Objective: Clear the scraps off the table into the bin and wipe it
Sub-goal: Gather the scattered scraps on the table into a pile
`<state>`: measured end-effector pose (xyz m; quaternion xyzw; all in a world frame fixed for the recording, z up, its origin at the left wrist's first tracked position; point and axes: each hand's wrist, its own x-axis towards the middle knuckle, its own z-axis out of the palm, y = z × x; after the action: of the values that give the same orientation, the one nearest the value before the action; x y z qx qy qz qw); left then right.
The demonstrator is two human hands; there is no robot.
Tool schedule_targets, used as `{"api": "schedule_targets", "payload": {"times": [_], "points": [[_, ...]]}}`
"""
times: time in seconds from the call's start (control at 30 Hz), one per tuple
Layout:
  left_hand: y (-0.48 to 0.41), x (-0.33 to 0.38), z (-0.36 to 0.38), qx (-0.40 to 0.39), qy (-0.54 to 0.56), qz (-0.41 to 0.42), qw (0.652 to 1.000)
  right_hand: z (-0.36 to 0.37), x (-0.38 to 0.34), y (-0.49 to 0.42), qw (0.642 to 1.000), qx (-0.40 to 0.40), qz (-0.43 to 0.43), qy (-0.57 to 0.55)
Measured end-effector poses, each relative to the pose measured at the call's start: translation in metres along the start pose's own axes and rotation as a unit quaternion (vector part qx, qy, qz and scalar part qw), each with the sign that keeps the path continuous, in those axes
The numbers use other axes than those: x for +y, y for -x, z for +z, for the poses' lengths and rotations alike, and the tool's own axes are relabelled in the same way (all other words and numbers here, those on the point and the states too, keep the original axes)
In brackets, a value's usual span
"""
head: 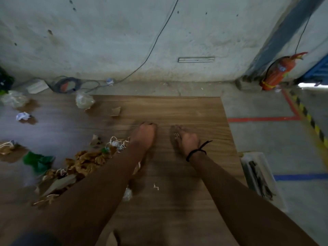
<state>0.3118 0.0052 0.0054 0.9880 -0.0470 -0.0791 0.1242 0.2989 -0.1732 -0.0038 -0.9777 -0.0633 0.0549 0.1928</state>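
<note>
Left hand [144, 134] on table [177, 107], fingers tucked, blurred: grip unclear. Right hand [186, 139] flat, released. Scraps [85, 162] left of left hand; bare wood ahead; table edge, bin [255, 154] right of right hand.

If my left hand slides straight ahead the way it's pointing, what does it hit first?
Probably nothing: ahead of the left hand lies bare table up to its far edge. The brown scrap sits left of that line. The picture is blurry, so this is a rough judgement.
</note>
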Motion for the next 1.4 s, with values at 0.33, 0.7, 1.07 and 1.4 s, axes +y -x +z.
{"api": "schedule_targets", "payload": {"times": [0.33,0.7,1.07,1.4], "points": [[0.004,0.005,-0.013,0.073,0.354,-0.105,0.926,-0.013,-0.006,-0.007,0.936,0.071,0.172,-0.3],[0.119,-0.056,-0.097,0.012,0.705,-0.2,0.68,-0.041,-0.11,0.034,0.818,-0.026,0.142,-0.556],[0.239,-0.162,-0.091,0.141,0.572,-0.309,0.747,0.033,-0.252,0.092,0.89,-0.077,0.077,-0.443],[0.266,-0.173,-0.085,0.085,0.593,-0.223,0.769,0.037,-0.26,0.116,0.954,-0.061,0.016,-0.292]]}}
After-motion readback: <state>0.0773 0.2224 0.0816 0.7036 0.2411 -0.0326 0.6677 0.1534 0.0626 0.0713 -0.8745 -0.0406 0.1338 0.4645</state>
